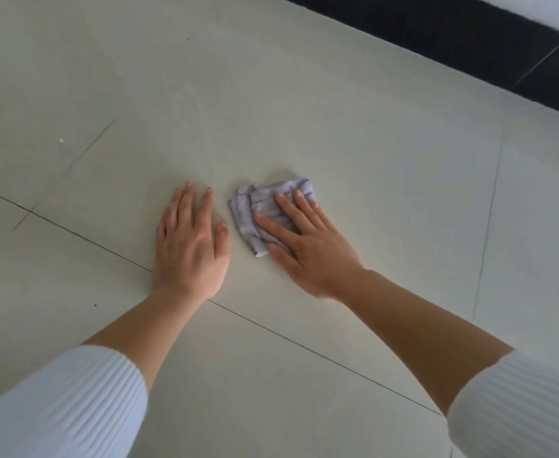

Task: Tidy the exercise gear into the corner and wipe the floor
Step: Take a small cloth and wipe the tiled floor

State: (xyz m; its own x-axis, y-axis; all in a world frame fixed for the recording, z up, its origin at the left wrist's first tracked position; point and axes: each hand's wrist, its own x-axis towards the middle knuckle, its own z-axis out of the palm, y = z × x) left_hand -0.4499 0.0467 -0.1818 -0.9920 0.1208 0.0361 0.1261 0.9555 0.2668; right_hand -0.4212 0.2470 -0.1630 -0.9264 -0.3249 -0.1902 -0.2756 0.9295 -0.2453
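Observation:
A small crumpled grey cloth point(255, 209) lies on the pale tiled floor point(304, 110). My right hand point(308, 246) presses flat on the cloth with straight fingers, covering its right part. My left hand point(190, 246) rests flat on the bare tile just left of the cloth, fingers straight, holding nothing. No exercise gear is in view.
A dark skirting strip point(469, 41) runs along the wall at the top right. Thin grout lines cross the floor. A small white speck point(61, 140) and a tiny dark speck point(95, 305) lie on the tiles at the left.

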